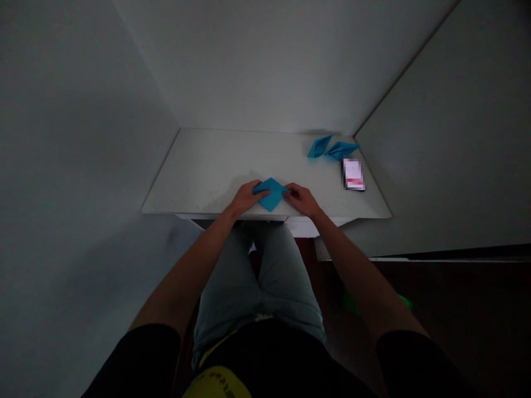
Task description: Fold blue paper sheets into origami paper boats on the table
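A blue folded paper (271, 194), diamond-shaped, lies near the front edge of a white table (207, 171). My left hand (245, 198) rests on its left corner with the fingers pressed on the paper. My right hand (302, 199) presses on its right corner, fingers curled together over the edge. Both hands hold the paper flat against the table.
Two folded blue paper shapes (332, 148) sit at the table's back right corner. A phone (354, 174) with a lit screen lies just in front of them. Walls close in on the left, back and right. My legs are under the table's front edge.
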Demonstrator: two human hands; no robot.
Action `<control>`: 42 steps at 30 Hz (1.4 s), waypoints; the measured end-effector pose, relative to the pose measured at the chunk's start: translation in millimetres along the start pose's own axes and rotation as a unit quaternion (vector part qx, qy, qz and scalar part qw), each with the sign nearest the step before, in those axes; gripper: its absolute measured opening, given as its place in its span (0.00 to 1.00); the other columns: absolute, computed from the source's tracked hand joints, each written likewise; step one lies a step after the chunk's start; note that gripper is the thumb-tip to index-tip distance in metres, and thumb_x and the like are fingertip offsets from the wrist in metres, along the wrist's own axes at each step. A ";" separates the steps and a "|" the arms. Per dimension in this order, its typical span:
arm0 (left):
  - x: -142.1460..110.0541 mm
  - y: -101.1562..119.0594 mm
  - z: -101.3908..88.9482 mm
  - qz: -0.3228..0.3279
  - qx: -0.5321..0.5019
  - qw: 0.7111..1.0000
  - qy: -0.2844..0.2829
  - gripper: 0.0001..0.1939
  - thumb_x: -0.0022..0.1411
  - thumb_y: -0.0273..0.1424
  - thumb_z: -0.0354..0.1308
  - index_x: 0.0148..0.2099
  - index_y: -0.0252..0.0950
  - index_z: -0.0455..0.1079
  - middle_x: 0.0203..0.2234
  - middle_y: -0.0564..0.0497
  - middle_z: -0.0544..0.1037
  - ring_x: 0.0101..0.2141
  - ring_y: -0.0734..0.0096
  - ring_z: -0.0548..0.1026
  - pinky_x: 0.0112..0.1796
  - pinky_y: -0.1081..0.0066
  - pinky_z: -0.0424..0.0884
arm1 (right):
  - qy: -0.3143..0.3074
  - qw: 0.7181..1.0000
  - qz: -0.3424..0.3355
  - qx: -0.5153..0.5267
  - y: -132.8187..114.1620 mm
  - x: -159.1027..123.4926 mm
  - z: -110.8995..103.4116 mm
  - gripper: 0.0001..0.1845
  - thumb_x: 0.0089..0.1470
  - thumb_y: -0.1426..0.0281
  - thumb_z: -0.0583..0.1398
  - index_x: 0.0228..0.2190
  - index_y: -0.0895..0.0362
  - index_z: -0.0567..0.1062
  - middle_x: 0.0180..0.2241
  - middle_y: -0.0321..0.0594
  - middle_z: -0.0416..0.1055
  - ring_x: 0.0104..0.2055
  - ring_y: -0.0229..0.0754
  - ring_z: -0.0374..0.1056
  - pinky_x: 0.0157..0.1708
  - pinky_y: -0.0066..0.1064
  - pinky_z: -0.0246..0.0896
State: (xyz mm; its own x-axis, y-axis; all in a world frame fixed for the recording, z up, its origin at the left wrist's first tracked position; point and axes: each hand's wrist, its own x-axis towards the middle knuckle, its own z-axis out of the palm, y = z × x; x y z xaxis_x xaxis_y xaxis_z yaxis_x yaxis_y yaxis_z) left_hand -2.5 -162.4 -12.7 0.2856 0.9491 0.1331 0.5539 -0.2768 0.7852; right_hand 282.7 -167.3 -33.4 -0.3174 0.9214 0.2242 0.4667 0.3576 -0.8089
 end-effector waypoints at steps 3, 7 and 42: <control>-3.6 -7.7 -4.5 0.002 -0.065 0.997 -0.030 0.20 0.68 0.44 0.70 0.55 0.38 0.82 0.45 0.47 0.88 0.42 0.60 0.83 0.47 0.62 0.80 | 0.028 0.999 0.005 0.043 3.0 1.2 -0.3 0.30 0.66 0.40 0.63 0.47 0.52 0.82 0.30 0.36 0.75 0.30 0.43 0.69 0.33 0.35 0.64; -6.5 -9.0 -11.9 0.002 -0.123 0.991 -0.046 0.16 0.69 0.33 0.63 0.55 0.38 0.85 0.50 0.46 0.88 0.48 0.62 0.84 0.57 0.60 0.79 | 0.034 0.996 0.013 0.087 1.2 1.4 -5.1 0.24 0.67 0.47 0.62 0.48 0.53 0.84 0.33 0.37 0.77 0.30 0.41 0.69 0.34 0.34 0.65; -10.3 9.2 14.0 0.038 -0.027 0.999 -0.016 0.35 0.67 0.38 0.75 0.73 0.43 0.73 0.43 0.50 0.89 0.45 0.62 0.87 0.54 0.63 0.82 | -0.040 0.996 0.013 -0.079 -32.8 16.6 31.8 0.37 0.74 0.39 0.56 0.62 0.54 0.83 0.44 0.46 0.86 0.42 0.51 0.80 0.47 0.39 0.72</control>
State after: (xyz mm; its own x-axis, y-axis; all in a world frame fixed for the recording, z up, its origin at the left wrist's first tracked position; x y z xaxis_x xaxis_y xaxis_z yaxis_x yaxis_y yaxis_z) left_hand 10.6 -176.8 -15.3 0.3511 0.9198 0.1750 0.4872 -0.3391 0.8048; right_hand 235.8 -168.6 -20.4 -0.3646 0.9182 0.1546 0.5974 0.3580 -0.7176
